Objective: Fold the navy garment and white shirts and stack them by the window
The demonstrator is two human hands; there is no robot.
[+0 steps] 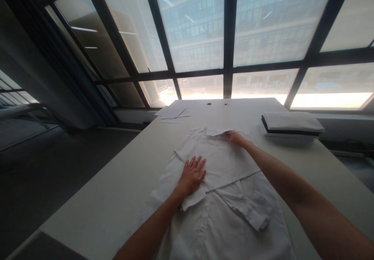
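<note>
White garment (222, 166) seems mid-straightening, left hand (192, 176) spread flat on it, right hand (236, 139) apparently pinching its far collar (214, 132), further adjustment likely calling for steady left pressure.

I read the white garment (214, 203) as matt cloth, creased over its lower part and smoother across the folded panel (223, 168). The tabletop (131, 190) looks like smooth laminate with a faint satin sheen, and the loose sheets (177, 112) on it are matt paper. The folded stack (293, 122) appears to be cloth too, dull-surfaced. Beyond, I get glossy, reflective window glass (193, 26), dark frames (230, 38) that pass for matt metal, a dull cloth curtain (78, 80), and a matt floor (96, 154) whose material I can't make out on my screen
</note>
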